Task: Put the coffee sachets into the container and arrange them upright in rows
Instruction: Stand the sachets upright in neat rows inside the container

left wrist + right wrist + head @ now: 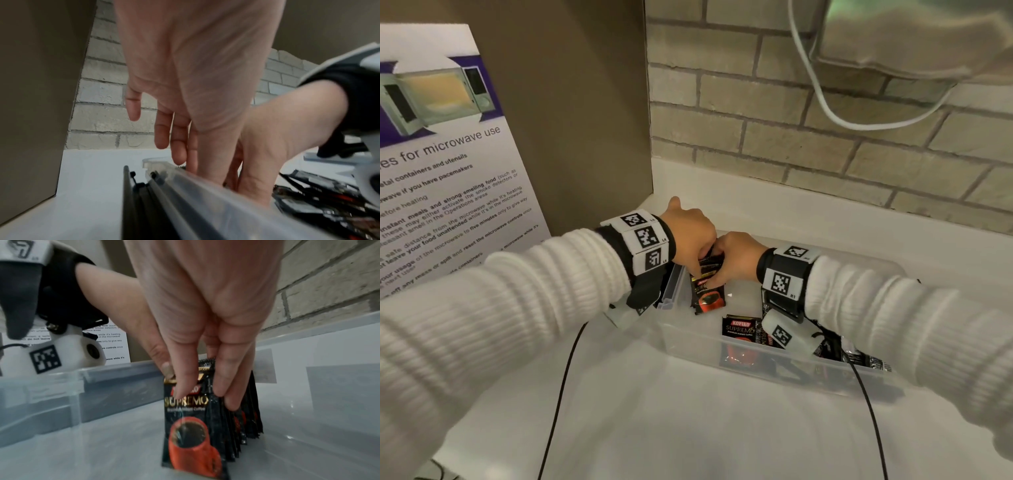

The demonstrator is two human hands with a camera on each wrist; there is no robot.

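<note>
A clear plastic container [756,354] sits on the white counter. In its far left corner a row of black coffee sachets [708,294] stands upright. My left hand [688,236] reaches down over the row's top, thumb and fingers on either side, little finger spread out. My right hand [738,255] pinches the same row [185,426] from the right, thumb on the front sachet and fingers [226,386] along its side. More sachets [741,330] lie loose and flat at the container's near right. The row's far end is hidden by my hands.
A microwave-use poster [448,171] leans on a brown panel at the left. A brick wall [825,154] with a hanging white cable [835,118] runs behind. Two thin black cables [561,394] cross the white counter [688,428] in front.
</note>
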